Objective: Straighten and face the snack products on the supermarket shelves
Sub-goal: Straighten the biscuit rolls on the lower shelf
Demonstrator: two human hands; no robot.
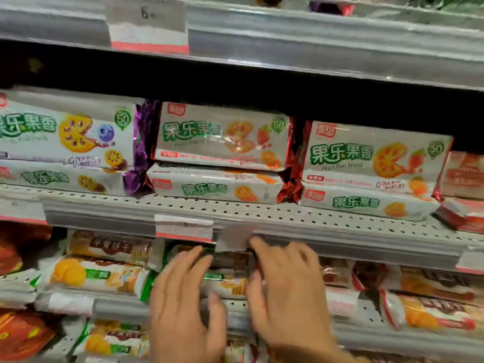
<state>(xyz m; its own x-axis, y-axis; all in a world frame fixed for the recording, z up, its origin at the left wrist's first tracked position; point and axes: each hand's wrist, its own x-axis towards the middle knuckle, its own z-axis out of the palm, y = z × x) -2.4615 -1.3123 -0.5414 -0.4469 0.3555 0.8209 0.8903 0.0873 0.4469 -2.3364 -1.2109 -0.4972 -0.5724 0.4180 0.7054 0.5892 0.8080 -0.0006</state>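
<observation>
Both hands on the cracker packs (pixel 227 281), lower shelf, just under the price strip (pixel 340 247). Left hand (pixel 180 297) flat, fingers spread; right hand (pixel 285 289) loosely curled over, grip unclear through blur. Could shove neighbouring packs (pixel 97 276) crooked.

Glossy plastic biscuit packs (pixel 222 137); perforated matt metal shelf (pixel 262 209).

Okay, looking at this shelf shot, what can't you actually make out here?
Head view only:
- The biscuit pack under both hands: its middle is covered by the left hand and right hand, and motion blur smears it.
- The price tag on the shelf rail: print too blurred to read.
- The blueberry pack at left: cut off by the frame edge.
- The top shelf: its goods are cut off above.
</observation>
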